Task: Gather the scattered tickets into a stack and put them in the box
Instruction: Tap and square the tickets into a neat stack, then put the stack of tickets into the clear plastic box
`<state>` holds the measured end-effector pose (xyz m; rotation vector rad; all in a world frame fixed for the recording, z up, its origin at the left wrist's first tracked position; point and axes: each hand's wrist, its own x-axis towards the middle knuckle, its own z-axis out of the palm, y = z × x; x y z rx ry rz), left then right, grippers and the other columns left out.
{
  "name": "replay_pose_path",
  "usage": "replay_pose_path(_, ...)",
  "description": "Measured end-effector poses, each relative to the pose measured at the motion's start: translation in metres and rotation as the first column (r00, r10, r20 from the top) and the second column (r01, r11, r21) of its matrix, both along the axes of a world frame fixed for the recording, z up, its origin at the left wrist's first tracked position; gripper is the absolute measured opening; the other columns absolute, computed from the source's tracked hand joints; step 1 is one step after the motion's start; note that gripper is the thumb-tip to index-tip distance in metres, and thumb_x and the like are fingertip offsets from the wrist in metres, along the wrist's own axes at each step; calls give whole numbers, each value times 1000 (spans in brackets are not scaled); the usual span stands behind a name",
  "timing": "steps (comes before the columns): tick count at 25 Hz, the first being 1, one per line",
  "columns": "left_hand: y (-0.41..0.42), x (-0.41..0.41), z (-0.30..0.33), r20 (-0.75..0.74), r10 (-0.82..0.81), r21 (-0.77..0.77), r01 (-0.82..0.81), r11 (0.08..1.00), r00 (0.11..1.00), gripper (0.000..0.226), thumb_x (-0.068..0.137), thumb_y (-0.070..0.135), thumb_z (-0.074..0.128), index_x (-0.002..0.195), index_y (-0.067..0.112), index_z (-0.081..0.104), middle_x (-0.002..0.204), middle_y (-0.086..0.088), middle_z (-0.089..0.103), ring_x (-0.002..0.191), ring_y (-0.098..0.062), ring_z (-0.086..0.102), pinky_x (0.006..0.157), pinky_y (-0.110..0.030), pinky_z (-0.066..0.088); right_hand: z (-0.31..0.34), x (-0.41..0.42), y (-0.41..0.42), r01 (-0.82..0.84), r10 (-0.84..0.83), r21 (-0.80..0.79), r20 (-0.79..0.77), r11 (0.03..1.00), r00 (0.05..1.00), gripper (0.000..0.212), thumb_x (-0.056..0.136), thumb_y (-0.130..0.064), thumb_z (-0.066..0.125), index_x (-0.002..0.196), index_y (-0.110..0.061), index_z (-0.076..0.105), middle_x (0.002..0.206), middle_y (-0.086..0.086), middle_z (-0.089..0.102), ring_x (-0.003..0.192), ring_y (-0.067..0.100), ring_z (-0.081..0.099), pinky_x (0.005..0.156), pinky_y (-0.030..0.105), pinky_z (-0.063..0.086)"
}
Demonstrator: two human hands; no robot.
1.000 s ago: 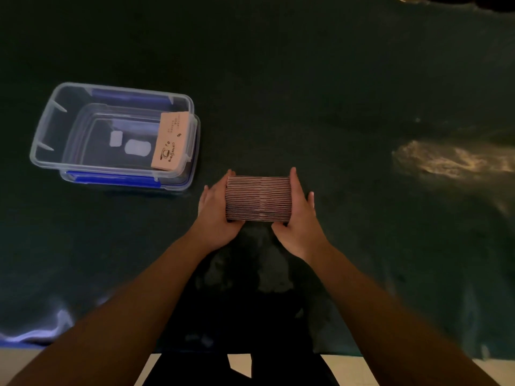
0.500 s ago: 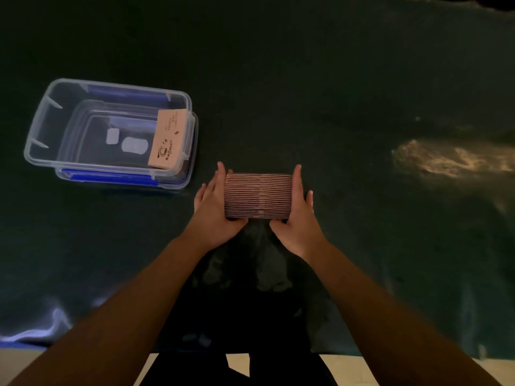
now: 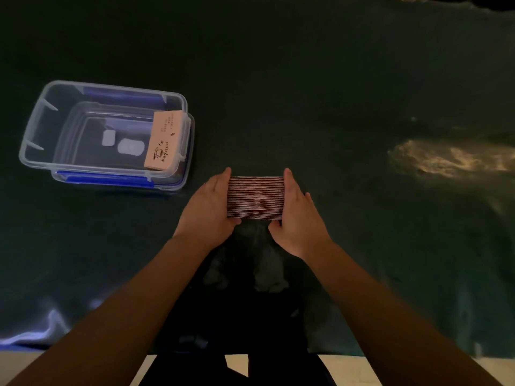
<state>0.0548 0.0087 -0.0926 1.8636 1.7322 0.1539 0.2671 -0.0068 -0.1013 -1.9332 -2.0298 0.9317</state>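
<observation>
Fingers (image 3: 289, 182) of the right hand (image 3: 298, 215) lie straight along the right end of the stack of tickets (image 3: 255, 197), and those of the left hand (image 3: 207, 210) lie along its left end, so both hands press inward and hold the stack between them. Both thumbs tuck under the near edge. Both forearms reach forward from the bottom of the view, converging on the stack. It sits over the dark worktop (image 3: 320, 79), edges of the tickets facing up, whether lifted or resting I cannot tell. To the left, near but apart, stands a clear plastic box (image 3: 33, 129) with blue clips; one ticket (image 3: 164, 143) leans against its right inner wall
</observation>
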Motion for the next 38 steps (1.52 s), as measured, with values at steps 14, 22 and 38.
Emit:
replay_pose_path(14, 2, -2, -10, 269, -16, 13, 13, 1000, 963, 87, 67, 19, 89, 134, 21, 34, 127, 6, 31, 121, -12, 38, 97, -34, 43, -3, -1, -4, 78, -76, 16, -109, 997, 991, 96, 76, -22, 78, 157, -25, 27, 156, 0, 43, 150, 21, 29, 128, 50, 10)
replay_pose_path(22, 12, -17, -1, 411, -47, -98, 96, 991, 911, 82, 64, 17, 91, 125, 39, 40, 125, 10, 50, 113, -6, 55, 93, -26, 50, 8, 4, 5, 91, -100, -79, -119, 993, 988, 86, 62, -31, 78, 137, -41, 36, 129, -18, 44, 130, 8, 36, 122, 44, 19)
replay_pose_path(38, 5, -69, 107, 809, 560, -534, -173, 827, 178, 81, 61, 21, 95, 134, 18, 60, 125, -11, 75, 117, -29, 71, 95, -52, 59, 119, -109, 4, 98, -648, -679, -634, 728, 423, 77, 59, -5, 76, 134, -11, 56, 128, 10, 75, 122, 30, 69, 110, 55, 52)
